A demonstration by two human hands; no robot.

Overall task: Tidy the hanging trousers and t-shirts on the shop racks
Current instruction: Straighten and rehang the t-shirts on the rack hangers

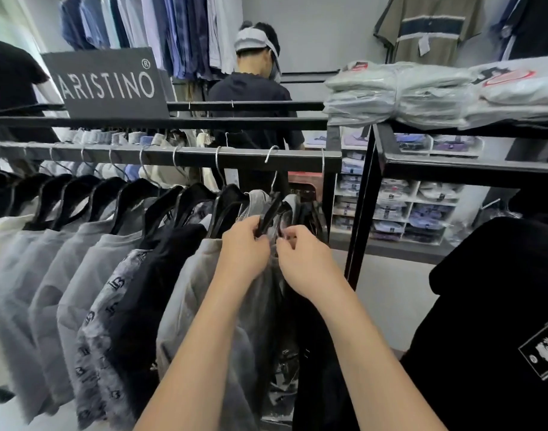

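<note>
A black rail (160, 154) carries a row of t-shirts on black hangers, grey and cream at the left (64, 275), dark ones toward the right. My left hand (246, 247) grips the shoulder of a black hanger (268, 214) whose metal hook hangs on the rail near its right end. My right hand (300, 253) pinches the clear plastic cover (266, 300) of the grey t-shirt on that hanger, just right of my left hand. Both hands sit close together below the rail.
A person in a dark top (254, 94) stands behind the rack with their back to me. A dark brand sign (108, 84) sits on the upper bar. Stacked bagged shirts (437, 91) lie on a black shelf frame at right. A black t-shirt (500, 321) hangs near right.
</note>
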